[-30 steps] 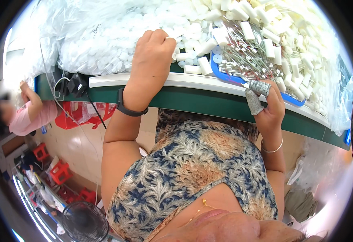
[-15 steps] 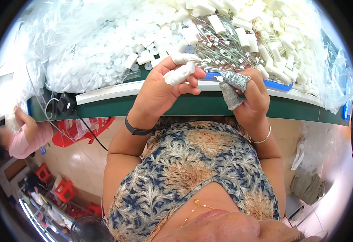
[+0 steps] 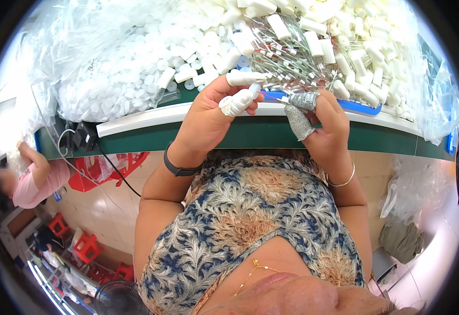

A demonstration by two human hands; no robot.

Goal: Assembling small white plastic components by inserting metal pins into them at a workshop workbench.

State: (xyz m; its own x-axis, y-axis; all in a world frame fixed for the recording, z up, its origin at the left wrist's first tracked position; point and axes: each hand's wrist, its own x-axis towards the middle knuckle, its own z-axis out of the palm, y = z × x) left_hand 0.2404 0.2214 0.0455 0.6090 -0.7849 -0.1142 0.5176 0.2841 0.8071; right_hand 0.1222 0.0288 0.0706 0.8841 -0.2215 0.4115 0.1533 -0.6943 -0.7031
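Note:
My left hand [image 3: 216, 107], its thumb and index finger wrapped in white tape, pinches a small translucent white plastic piece [image 3: 254, 89] at the fingertips. Grey knitted covers sit on the thumb and index finger of my right hand [image 3: 326, 121]. Those two fingers are closed on a thin wire lead [image 3: 283, 100] with a small white end, which points toward my left hand. A thin reddish strand shows between the hands. Just beyond them lies a heap of wire leads [image 3: 287, 60] with white tips, partly over a blue tray [image 3: 358, 108].
White foam-like cylinders [image 3: 366, 94] pile up at the far right. Translucent discs [image 3: 129, 68] and clear plastic bags [image 3: 45, 47] cover the left. A white strip [image 3: 145, 122] edges the green table. At far left another person [image 3: 40, 178] sits near red stools [image 3: 85, 247].
My left hand has shifted slightly right, toward the right hand, and its fingers have drawn in. My right hand keeps hold of the wire lead, its fingers slightly tilted.

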